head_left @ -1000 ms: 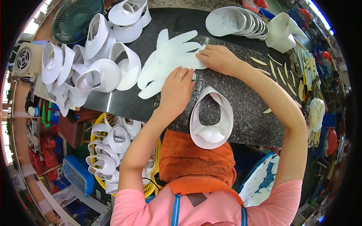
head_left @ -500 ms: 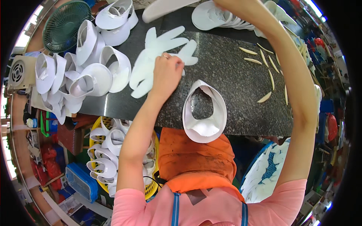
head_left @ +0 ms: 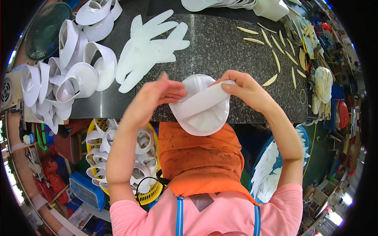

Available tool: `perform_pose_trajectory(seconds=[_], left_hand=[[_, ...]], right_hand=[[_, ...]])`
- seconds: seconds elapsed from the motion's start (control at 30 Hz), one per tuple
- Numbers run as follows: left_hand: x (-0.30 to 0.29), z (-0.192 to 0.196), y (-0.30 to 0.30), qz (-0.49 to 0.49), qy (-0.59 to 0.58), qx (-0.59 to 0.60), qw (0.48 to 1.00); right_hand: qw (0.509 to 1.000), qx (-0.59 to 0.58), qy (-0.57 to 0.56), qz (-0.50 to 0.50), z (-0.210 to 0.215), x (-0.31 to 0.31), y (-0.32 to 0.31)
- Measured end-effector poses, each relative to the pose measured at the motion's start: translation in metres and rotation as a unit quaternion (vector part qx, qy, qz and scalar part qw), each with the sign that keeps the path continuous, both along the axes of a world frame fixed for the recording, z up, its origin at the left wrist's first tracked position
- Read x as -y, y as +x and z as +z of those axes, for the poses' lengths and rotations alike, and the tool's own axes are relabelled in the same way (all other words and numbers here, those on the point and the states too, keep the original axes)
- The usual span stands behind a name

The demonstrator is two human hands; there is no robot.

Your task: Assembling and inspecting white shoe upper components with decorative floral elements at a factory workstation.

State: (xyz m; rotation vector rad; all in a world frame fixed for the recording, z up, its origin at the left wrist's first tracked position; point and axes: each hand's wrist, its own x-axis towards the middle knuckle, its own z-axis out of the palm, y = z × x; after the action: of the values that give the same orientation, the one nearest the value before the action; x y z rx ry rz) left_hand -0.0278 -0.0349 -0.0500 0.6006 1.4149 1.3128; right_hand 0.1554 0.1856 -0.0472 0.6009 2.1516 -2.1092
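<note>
At the table's front edge lies a rounded white visor piece (head_left: 202, 122), with a flat white strip (head_left: 206, 99) slanting across it. My right hand (head_left: 244, 88) pinches the strip's upper right end between thumb and fingers. On the other side, my left hand (head_left: 159, 92) has its fingers stretched out, their tips at the visor's left rim near the strip's lower end. Whether those tips press on it I cannot tell. Further left on the dark table lie loose white strips (head_left: 147, 47), fanned and overlapping.
White visors (head_left: 84, 80) crowd the table's left side, near a green fan (head_left: 49, 31). Thin cream-coloured slivers (head_left: 275, 61) are scattered at right. Below the table stand a yellow basket (head_left: 151, 192) of visors and a blue basket (head_left: 254, 185) of white pieces. More stacked visors (head_left: 220, 4) sit at the back.
My left hand has left the loose strips and come to the visor piece. My right hand has come down from the far back to grip the white strip, and the view has shifted.
</note>
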Motion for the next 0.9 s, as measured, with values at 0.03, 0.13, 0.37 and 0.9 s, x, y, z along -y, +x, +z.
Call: perform_pose_trajectory(seconds=[0.03, 0.13, 0.37, 0.9], left_hand=[[0.0, 0.003, -0.005, 0.019, -0.006, 0.06, 0.998], [-0.014, 0.001, -0.002, -0.052, -0.023, -0.155, 0.986], [-0.024, -0.013, 0.001, 0.055, -0.035, -0.087, 0.994], [-0.026, -0.007, 0.018, 0.067, -0.067, -0.362, 0.927]], right_hand=[[0.996, -0.001, 0.082, 0.026, 0.0, 0.001, -0.001], [0.99, 0.002, 0.134, -0.036, -0.001, 0.012, -0.009], [0.972, 0.032, 0.202, -0.113, -0.005, 0.016, -0.008], [0.821, -0.087, 0.556, -0.094, -0.029, 0.037, -0.02]])
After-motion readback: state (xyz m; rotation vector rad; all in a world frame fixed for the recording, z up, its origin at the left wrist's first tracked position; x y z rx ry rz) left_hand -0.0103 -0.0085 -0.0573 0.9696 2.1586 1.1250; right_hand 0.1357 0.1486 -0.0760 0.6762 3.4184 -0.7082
